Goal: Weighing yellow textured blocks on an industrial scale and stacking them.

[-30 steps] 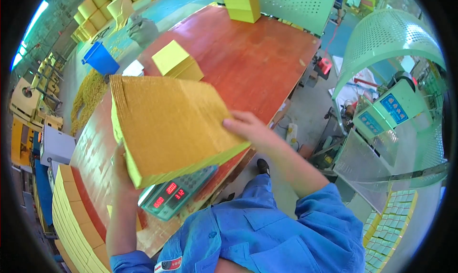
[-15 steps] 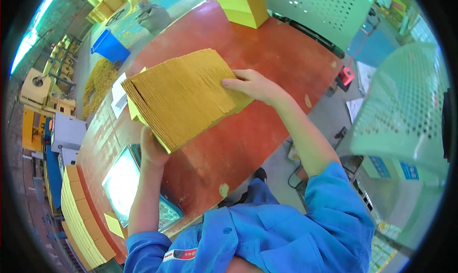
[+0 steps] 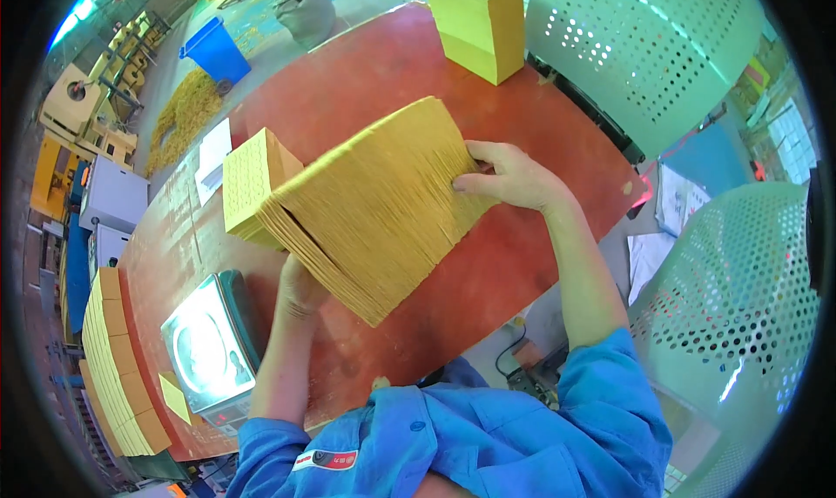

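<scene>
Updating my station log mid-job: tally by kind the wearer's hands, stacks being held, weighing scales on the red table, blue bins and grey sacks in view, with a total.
Left hand and right hand: 2
Held yellow-brown stack: 1
Weighing scale: 1
Blue bin: 1
Grey sack: 1
Total: 6

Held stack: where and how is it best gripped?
Probably grip the stack by its left and right sides, pressing from both at once: it is tilted, and a dark gap parts its layers near the left edge, so a one-sided grip might let them slip. The left hand is at its lower left, the right hand at its right edge.
</scene>
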Demonstrator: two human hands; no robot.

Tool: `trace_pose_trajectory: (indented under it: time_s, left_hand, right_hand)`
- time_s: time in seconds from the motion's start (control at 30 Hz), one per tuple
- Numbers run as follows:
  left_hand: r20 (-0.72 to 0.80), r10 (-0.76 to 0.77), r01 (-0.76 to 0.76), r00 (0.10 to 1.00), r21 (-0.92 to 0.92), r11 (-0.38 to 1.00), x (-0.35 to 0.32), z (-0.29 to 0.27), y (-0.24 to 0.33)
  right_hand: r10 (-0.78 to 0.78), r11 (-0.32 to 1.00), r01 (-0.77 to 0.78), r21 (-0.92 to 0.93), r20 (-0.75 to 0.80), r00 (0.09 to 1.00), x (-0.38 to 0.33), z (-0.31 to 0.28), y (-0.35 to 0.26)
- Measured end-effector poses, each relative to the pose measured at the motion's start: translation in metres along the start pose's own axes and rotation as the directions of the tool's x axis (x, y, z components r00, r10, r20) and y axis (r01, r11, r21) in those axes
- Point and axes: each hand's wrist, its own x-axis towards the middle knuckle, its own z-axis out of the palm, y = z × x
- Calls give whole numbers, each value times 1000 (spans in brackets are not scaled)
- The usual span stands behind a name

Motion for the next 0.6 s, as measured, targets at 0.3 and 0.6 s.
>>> trace_pose_trajectory:
  time_s: [0.3,0.6]
  left_hand:
    - [-74,84,-2,994,744,668,21,-18,-6]
    - [-126,-65,137,990,727,672,18,-25,-5]
  right_hand:
    - [-27,930,16,366,24,999,48,28,74]
    - [-71,914,77,399,-30,997,47,31,85]
